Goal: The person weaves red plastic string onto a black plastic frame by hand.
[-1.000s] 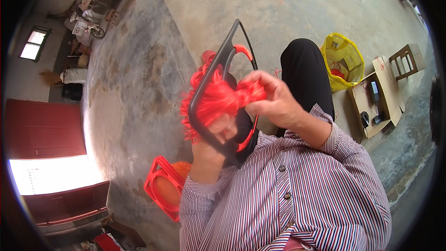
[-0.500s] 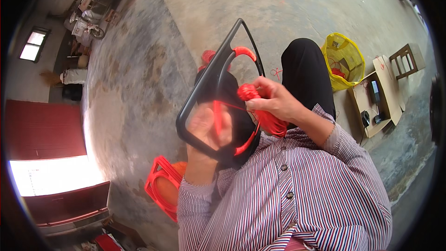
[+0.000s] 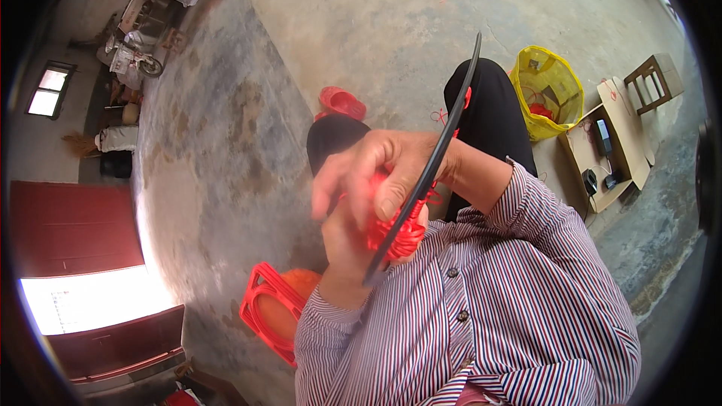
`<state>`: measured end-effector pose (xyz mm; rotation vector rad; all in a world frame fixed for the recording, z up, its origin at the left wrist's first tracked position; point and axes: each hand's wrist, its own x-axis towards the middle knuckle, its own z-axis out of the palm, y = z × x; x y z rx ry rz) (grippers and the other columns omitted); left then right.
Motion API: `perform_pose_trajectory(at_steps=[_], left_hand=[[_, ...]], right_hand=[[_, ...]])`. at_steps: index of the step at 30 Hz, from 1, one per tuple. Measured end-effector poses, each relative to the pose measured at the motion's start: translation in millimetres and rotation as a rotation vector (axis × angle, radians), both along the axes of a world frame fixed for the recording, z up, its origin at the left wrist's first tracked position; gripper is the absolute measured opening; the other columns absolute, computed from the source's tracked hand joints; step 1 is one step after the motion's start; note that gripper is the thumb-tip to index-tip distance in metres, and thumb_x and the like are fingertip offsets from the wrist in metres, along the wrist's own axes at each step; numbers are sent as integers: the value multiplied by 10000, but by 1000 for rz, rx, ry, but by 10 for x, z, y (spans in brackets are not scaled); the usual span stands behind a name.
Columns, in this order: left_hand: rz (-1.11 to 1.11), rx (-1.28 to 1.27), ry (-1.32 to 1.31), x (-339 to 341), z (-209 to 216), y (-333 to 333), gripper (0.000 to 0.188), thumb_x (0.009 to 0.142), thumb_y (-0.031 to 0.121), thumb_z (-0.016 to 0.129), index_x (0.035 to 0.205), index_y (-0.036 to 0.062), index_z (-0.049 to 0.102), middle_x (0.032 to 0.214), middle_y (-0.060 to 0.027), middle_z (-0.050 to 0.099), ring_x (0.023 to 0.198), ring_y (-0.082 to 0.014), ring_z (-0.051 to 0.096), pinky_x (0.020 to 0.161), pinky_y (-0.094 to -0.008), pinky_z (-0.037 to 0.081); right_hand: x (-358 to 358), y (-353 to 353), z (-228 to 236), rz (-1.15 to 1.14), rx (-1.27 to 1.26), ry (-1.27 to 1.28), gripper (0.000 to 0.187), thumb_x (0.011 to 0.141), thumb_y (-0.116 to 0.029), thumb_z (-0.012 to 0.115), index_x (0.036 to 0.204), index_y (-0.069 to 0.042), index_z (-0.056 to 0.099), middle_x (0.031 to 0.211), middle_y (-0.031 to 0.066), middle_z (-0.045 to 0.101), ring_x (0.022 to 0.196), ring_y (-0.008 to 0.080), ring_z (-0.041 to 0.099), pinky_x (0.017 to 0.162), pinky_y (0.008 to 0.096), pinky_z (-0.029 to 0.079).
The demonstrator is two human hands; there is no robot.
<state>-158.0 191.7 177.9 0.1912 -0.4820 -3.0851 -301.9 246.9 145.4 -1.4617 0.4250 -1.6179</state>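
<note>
A black frame with rounded corners (image 3: 444, 139) is turned nearly edge-on in front of my lap, with red cord wound on parts of it. My left hand (image 3: 342, 244) holds it from below, most of its fingers hidden behind the right hand. Over it crosses my right hand (image 3: 402, 162), its blurred fingers curled around red cord. A bunched hank of glossy red cord (image 3: 398, 239) shows beneath the right thumb, against the frame. Which fingers press on the cord is partly hidden.
At the right stand a yellow bag (image 3: 538, 124) with red cord inside, an open cardboard box (image 3: 583, 154) holding dark devices, and a wooden stool (image 3: 653, 79). A red plastic stool (image 3: 259, 312) is at my left. A red slipper (image 3: 342, 100) shows beyond my knee.
The frame has swung from broadside to nearly edge-on. My right hand has moved left across the left hand, bringing the red cord hank down against the frame.
</note>
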Motion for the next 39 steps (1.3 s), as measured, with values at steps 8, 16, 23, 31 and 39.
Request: perform_pose_trajectory(at_steps=[8,16,23,31,39], left_hand=[[286,-425,-174,193,-201,-428,368,835,143,687,1135,-6,533,996,-144,593,680,-165,552,453,-252,432],[246,-548,-98,31,-117,-346,414,819,111,683,1197,7,546,956,-118,615,618,-164,513,429,-254,355],[248,-466,-91,239,-344,-682,453,868,62,631,1306,51,520,1006,-122,563,601,-135,463,406,-214,336],[249,-440,-9,349,-416,-918,327,927,122,579,1246,52,557,939,-142,570,575,-136,443,408,-228,349],[12,-474,22,310,-330,-909,451,981,314,484,1302,-2,496,1000,-177,602,579,-125,483,406,-235,335]], right_hand=[[120,529,-476,-278,558,-273,545,759,-80,727,1260,-8,526,1064,58,612,968,118,579,858,285,485],[308,479,-111,-588,383,-690,399,792,-98,698,1152,-44,534,1103,83,614,1103,200,575,966,366,445],[-357,877,-248,-508,107,-756,354,966,-248,492,1236,-19,495,1136,109,606,958,189,604,869,333,488],[24,911,-1033,-1106,806,629,312,840,-214,690,1012,-6,533,761,156,617,699,300,634,633,354,491],[174,694,-964,-961,931,1087,387,823,-322,677,995,-24,499,739,184,635,733,375,634,631,446,495]])
